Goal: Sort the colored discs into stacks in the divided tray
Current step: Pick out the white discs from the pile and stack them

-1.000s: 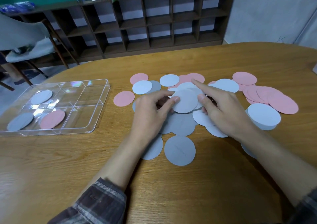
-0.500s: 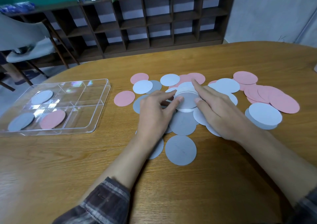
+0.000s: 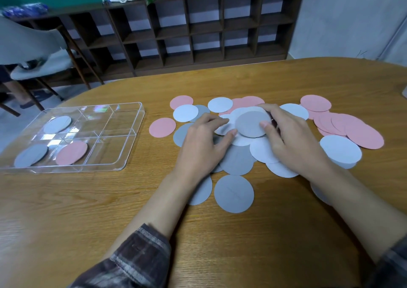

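Shifted right since earlier: flat matte grey disc point(image 3: 253, 123), pinched by right hand point(image 3: 295, 142); left hand point(image 3: 202, 146), hold I can't tell; clear tray point(image 3: 133, 139) mid-left.
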Demonstrator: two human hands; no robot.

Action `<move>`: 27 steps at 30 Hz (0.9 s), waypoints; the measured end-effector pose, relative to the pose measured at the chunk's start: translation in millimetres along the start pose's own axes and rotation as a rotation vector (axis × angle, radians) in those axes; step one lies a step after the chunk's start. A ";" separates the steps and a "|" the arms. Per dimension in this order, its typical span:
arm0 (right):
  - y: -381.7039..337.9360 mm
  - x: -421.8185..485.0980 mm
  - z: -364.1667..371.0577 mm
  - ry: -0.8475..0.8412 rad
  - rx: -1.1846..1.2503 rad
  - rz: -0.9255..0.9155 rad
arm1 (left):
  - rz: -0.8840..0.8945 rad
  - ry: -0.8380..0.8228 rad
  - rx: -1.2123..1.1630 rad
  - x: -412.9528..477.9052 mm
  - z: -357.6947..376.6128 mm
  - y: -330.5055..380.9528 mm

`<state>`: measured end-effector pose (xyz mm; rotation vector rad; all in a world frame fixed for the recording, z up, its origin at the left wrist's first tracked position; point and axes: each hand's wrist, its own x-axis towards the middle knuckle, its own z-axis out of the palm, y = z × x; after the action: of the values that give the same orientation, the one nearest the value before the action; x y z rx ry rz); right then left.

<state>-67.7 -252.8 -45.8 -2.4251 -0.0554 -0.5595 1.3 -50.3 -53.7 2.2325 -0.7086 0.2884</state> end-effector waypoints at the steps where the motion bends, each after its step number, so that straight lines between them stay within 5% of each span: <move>1: 2.2 0.2 -2.4 0.009 -0.002 0.020 | 0.002 -0.039 0.037 1.3 -0.4 -3.1; 7: 11.0 -0.8 -8.6 0.026 -0.045 0.100 | 0.007 -0.178 0.140 11.5 -3.3 -4.7; 18: 7.2 0.8 -9.2 0.050 0.000 0.132 | 0.147 0.000 0.252 12.9 -5.5 -4.4; 27: 2.6 0.3 -11.5 0.068 0.035 0.153 | 0.069 0.110 -0.122 7.2 -10.9 6.9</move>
<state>-71.3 -261.9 -39.1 -2.3501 0.1471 -0.5660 3.4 -49.0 -39.1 2.0632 -0.7253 0.3894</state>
